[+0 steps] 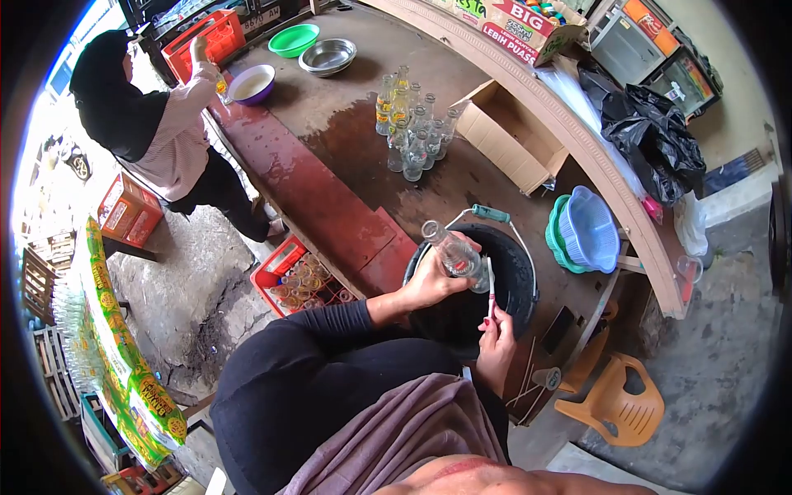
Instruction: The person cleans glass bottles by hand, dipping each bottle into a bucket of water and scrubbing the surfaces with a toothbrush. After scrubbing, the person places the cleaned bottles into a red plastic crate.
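Observation:
My left hand (433, 282) is wrapped round a clear glass bottle (450, 247), which tilts with its neck toward the upper left. In my right hand (496, 338) is a slim toothbrush (492, 290), its head up against the side of the bottle near the base. Both hands are over a black bucket (525, 295) with a wire handle and a turquoise grip. Beyond the bucket, a group of glass bottles (418, 136) stands upright on the brown table (330, 132), some with yellow labels.
An open cardboard box (511, 136) lies beyond the bottles, with blue and green baskets (589, 229) to its right. A red crate (285, 276) of bottles stands at the table's left. Another person (165, 124) holds a bottle near bowls (252, 84). An orange chair (615, 404) is at right.

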Demonstrator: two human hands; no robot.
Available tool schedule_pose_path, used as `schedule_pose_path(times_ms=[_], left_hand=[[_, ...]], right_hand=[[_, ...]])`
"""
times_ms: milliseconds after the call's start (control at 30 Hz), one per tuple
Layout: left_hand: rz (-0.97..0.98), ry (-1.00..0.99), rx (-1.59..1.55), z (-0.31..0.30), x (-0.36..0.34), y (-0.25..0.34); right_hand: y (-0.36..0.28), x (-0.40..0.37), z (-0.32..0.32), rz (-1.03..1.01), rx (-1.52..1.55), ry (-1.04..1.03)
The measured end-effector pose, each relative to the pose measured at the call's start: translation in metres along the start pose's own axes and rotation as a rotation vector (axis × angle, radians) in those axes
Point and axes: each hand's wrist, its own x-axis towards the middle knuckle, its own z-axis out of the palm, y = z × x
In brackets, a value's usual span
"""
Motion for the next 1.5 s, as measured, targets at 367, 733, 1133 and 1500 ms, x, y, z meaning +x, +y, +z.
schedule_pose_path(times_ms=[367, 733, 1133, 1500], left_hand=[[-0.127, 0.144, -0.365, 0.003, 0.004, -0.005], [-0.061, 0.04, -0.23, -0.004, 0.005, -0.016], [-0.013, -0.087, -0.452, -0.01, 0.017, -0.011], [0.168, -0.651, -0.033, -0.017, 0.047, 0.021]], right_hand=[[0.001, 0.009, -0.012, -0.088, -0.16, 0.088], [0.004, 0.008, -0.015, -0.079, -0.18, 0.085], [-0.02, 0.005, -0.014, -0.131, -0.088, -0.048], [-0.005, 0.022, -0.031, -0.127, -0.351, 0.009]])
